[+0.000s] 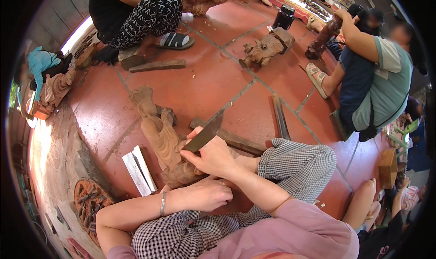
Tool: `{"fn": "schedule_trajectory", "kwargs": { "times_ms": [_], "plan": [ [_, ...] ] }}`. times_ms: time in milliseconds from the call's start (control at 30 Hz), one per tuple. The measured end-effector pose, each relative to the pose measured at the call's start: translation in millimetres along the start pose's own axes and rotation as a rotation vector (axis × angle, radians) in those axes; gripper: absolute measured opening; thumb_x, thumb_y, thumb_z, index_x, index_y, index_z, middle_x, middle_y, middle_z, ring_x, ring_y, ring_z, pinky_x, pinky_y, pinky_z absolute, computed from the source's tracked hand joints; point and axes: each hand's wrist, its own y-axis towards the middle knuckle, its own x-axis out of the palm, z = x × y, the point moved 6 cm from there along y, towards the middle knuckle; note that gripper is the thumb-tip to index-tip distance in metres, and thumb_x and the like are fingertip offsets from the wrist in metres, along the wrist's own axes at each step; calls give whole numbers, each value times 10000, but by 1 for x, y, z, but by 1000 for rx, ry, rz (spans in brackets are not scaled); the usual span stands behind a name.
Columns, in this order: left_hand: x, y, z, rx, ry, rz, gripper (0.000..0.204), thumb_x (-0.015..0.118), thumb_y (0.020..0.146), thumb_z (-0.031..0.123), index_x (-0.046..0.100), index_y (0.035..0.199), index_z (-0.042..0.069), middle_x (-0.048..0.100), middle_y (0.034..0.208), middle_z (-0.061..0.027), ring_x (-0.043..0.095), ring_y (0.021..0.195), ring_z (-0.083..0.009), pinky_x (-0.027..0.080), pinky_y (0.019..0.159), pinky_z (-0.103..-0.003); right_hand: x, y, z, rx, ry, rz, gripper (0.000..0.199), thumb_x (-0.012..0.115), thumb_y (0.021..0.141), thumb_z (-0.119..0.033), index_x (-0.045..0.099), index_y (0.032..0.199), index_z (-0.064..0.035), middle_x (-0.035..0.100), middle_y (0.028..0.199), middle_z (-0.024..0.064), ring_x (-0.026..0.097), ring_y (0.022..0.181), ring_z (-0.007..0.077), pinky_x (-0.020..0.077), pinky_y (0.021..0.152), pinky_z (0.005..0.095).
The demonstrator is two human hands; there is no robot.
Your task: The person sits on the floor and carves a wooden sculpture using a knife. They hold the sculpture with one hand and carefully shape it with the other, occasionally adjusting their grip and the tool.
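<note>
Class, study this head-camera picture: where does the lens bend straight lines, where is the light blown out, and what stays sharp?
Head view: the floor tile joints curve toward the dark round rim; daylight glares white at the upper left opening and washes out the left edge; the right hand, its blade and the wooden carving are sharp at centre; faces at right are blurred.

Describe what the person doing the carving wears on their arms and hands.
Both hands are bare, no gloves. The left hand has a thin silver bracelet at the wrist. The right hand wears nothing; a pink short sleeve covers that upper arm.
</note>
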Motion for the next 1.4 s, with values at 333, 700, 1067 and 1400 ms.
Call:
{"fn": "schedule_trajectory", "kwargs": {
  "times_ms": [333, 700, 1067, 1400],
  "plan": [
    [-4, -1, 2, 98, 67, 107, 143, 610, 843, 169, 635, 886, 35, 662, 998, -135, 570, 1151, -268, 357, 1062, -480, -7, 0, 11, -3, 174, 44, 228, 692, 850, -169, 672, 1012, -11, 677, 958, 135, 659, 787, 224, 521, 671, 348],
    [-2, -3, 1, 53, 40, 102, 131, 602, 847, 165, 633, 865, 40, 658, 968, -118, 559, 1166, -267, 369, 1042, -463, -7, -1, 9, -38, 201, 61, 250, 713, 842, -200, 635, 999, -22, 673, 891, 110, 661, 782, 268, 515, 702, 370],
    [-5, -3, 3, 107, 58, 152, 129, 608, 856, 173, 636, 873, 48, 660, 985, -96, 548, 1188, -249, 373, 1033, -453, -5, -3, 20, 72, 323, 18, 278, 678, 854, -223, 649, 1022, -3, 673, 986, 148, 636, 939, 341, 496, 816, 430],
    [-5, -4, 2, 99, 39, 160, 131, 618, 851, 173, 634, 877, 46, 661, 991, -94, 566, 1156, -237, 382, 1014, -449, -7, -2, 18, 153, 326, -44, 237, 679, 849, -220, 646, 946, -6, 662, 1015, 144, 634, 944, 339, 499, 810, 427]
  ]
}}
